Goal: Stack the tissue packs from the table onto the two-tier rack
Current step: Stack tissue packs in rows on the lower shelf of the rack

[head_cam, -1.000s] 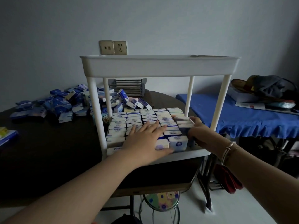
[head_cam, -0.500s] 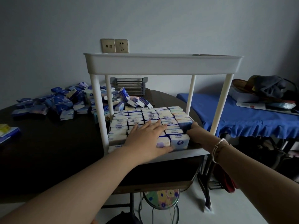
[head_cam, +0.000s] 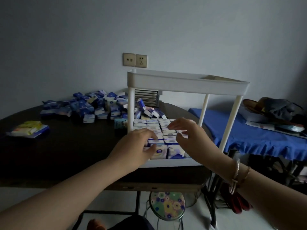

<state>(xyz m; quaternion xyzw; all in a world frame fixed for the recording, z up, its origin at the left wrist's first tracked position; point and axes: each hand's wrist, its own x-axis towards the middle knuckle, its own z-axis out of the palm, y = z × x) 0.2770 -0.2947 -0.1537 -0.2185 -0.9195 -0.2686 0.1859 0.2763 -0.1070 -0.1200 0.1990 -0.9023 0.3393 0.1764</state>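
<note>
Bare forearms, no sleeves showing. Left hand (head_cam: pixel 132 147) wears nothing. Right hand (head_cam: pixel 191 138): two thin metal bangles (head_cam: pixel 236 175) at the wrist, one silvery, one rose-gold.

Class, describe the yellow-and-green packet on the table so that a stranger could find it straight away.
Start at the dark table and look to its far left, well away from the white rack. There a flat packet lies by itself. Unlike the blue and white tissue packs heaped behind it, its top is yellow and green.
</note>
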